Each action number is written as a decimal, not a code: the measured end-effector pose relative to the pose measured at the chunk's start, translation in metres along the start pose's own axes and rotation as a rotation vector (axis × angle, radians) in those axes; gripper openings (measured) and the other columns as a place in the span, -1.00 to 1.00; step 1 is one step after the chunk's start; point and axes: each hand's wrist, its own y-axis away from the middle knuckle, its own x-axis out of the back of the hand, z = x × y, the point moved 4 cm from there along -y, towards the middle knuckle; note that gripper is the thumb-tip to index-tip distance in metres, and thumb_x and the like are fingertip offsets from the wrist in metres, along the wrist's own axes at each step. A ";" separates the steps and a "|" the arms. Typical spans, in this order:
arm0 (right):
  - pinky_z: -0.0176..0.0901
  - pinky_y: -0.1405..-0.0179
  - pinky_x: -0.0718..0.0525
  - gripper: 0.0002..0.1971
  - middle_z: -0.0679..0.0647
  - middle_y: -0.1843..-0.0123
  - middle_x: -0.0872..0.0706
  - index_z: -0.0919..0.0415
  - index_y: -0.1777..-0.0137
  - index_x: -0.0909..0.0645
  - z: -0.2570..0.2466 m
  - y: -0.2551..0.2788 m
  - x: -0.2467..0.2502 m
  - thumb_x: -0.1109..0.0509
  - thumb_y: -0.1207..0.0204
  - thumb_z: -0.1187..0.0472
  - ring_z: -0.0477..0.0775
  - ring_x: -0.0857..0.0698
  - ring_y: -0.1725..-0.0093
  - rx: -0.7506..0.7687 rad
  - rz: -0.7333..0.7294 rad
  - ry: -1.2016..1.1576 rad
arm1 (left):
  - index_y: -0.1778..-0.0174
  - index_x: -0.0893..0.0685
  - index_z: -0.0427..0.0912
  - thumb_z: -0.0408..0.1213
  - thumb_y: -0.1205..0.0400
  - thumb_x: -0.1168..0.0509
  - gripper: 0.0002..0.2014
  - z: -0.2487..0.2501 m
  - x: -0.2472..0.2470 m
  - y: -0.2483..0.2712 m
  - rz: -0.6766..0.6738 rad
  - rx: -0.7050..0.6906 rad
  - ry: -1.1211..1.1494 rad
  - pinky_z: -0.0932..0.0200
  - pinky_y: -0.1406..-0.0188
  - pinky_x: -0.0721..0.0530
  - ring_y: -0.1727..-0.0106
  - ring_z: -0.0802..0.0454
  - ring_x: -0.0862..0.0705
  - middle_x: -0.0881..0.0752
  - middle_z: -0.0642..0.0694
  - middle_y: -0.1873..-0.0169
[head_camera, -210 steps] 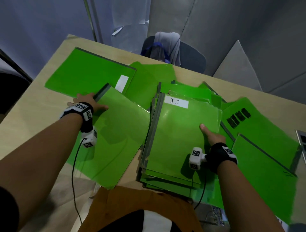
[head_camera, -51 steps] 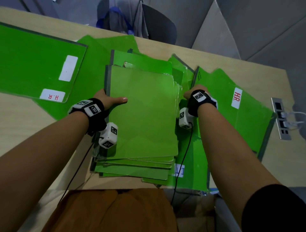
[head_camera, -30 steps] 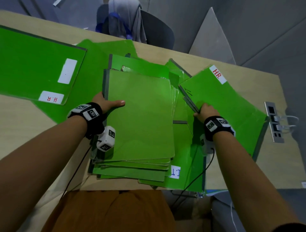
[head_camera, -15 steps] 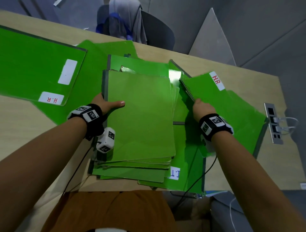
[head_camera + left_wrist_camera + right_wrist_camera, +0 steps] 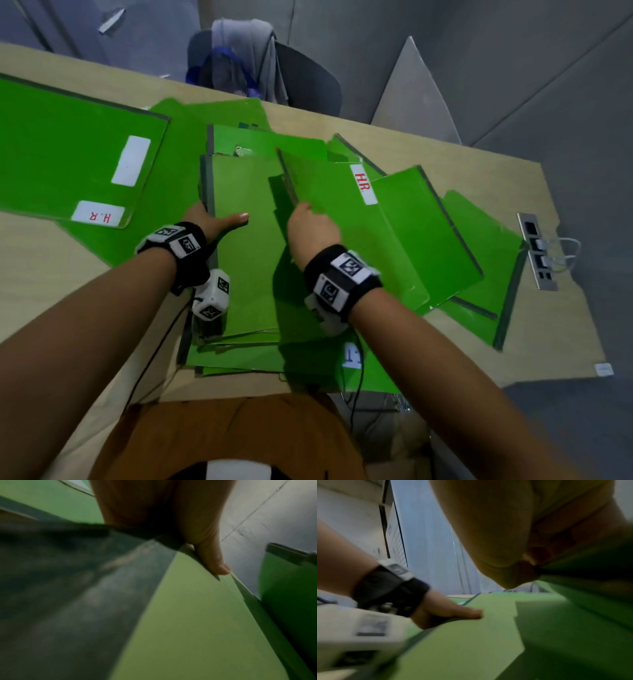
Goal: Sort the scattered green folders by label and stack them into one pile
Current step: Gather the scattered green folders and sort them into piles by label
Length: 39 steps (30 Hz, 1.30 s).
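Note:
A stack of green folders [image 5: 246, 274] lies in front of me on the wooden table [image 5: 41, 274]. My left hand [image 5: 212, 219] grips the stack's left edge, thumb flat on the top folder [image 5: 188, 615]. My right hand [image 5: 308, 228] pinches the near-left edge of a green folder [image 5: 342, 219] with a red "HR" label [image 5: 363, 183]. That folder hangs tilted over the right half of the stack. In the right wrist view it [image 5: 590, 595] is dark and blurred under my palm, and the left hand [image 5: 450, 611] shows on the stack. The fingers of both hands are hidden.
A large folder labelled "H.R" [image 5: 61, 154] lies at the left, with others beneath it. More green folders [image 5: 445, 233] fan out to the right. A folder labelled "I.T" [image 5: 351, 356] pokes out under the stack. A power socket [image 5: 537, 250] sits near the right edge. Behind the table is a chair [image 5: 308, 78].
My right hand has lifted the HR folder off the right-hand spread and swung it left over the stack. The left hand has stayed on the stack's edge.

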 end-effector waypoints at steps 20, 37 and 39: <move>0.06 -0.28 -0.58 -0.33 0.32 -0.36 -0.61 0.36 -0.43 -0.39 0.154 -0.020 -0.065 -0.59 -0.39 0.17 0.29 -0.61 -0.34 -0.435 -0.023 -0.784 | -0.62 -0.26 -0.19 0.70 0.13 -0.27 0.46 -0.012 0.000 -0.022 -0.170 0.017 0.023 -0.39 -0.35 -0.49 -0.42 -0.36 -0.50 -0.45 -0.31 -0.51; 0.35 -0.42 -0.37 -0.36 0.28 -0.55 -0.30 0.19 -0.48 -0.38 0.209 -0.015 -0.069 -0.42 -0.45 -0.03 0.33 -0.31 -0.53 -0.798 0.089 -0.373 | -0.63 -0.19 -0.28 0.06 -0.37 -0.56 0.03 0.004 0.000 -0.005 -0.101 0.121 -0.040 -0.20 -0.27 -0.59 -0.32 -0.35 -0.55 -0.49 -0.37 -0.43; 0.33 -0.44 -0.39 -0.02 0.22 -0.62 -0.26 0.13 -0.59 -0.24 0.263 -0.005 -0.103 -0.49 -0.21 -0.24 0.30 -0.33 -0.55 -1.016 0.034 -0.625 | -0.63 -0.21 -0.25 0.07 -0.35 -0.57 0.02 0.004 0.001 -0.005 -0.099 0.109 -0.048 -0.19 -0.25 -0.61 -0.29 -0.34 -0.57 -0.52 -0.36 -0.41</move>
